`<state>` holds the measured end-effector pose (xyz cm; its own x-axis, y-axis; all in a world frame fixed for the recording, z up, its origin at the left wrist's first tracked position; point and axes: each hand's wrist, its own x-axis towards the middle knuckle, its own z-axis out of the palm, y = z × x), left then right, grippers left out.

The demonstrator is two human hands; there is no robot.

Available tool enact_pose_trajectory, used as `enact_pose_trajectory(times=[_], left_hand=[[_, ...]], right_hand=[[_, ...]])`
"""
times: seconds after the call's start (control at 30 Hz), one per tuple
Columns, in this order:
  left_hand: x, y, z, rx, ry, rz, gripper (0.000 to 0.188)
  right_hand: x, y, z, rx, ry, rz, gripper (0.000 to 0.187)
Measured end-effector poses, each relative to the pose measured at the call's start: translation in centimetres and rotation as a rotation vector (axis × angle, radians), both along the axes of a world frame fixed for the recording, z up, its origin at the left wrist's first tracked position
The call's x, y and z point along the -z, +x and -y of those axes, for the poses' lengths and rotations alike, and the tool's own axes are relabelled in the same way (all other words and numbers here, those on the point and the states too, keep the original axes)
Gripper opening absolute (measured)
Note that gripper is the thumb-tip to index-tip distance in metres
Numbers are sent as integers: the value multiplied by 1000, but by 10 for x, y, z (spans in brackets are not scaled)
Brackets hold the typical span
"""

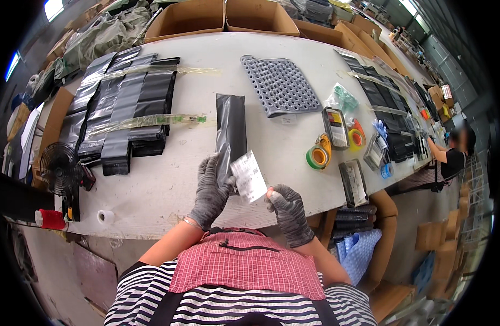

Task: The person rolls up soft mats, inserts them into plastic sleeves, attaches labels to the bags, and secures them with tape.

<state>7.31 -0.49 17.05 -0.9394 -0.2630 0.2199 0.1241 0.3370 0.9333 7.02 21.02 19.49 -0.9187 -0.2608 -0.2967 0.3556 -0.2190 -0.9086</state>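
My left hand (211, 187), in a grey glove, grips the lower end of a long, black plastic package (230, 122). This package lies lengthwise on the table in front of me. A white printed label (250, 176) slants across its lower right part. My right hand (289, 209), gloved in grey with a bare fingertip showing, pinches the label's lower right corner between thumb and forefinger. The left thumb reaches toward the label's left edge; whether it touches cannot be made out. Beyond the package, a grey mat (282, 84) with rows of holes lies on the table.
Stacked black packages (119, 108), bound with clear tape, lie left; more (385, 103) lie right. Tape dispensers (318, 155) and small boxes (354, 183) stand right. A black fan (60, 167) is far left. Cartons (261, 16) line the back edge. Another person (453, 157) works far right.
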Motion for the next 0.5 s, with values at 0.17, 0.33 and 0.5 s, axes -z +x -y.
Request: enact_pose_trajectory(times=[0.17,0.33,0.5], left_hand=[[-23,6,-8,533,315,399,26],[-16,-1,-1,537,384,627,25],[-18,-20,9,604,415,739,25]], right_hand=[[16,5,13,10,164,-208,9],[14,3,17,-33,554,-645,5],[15,3,13,-64,588,-580,7]])
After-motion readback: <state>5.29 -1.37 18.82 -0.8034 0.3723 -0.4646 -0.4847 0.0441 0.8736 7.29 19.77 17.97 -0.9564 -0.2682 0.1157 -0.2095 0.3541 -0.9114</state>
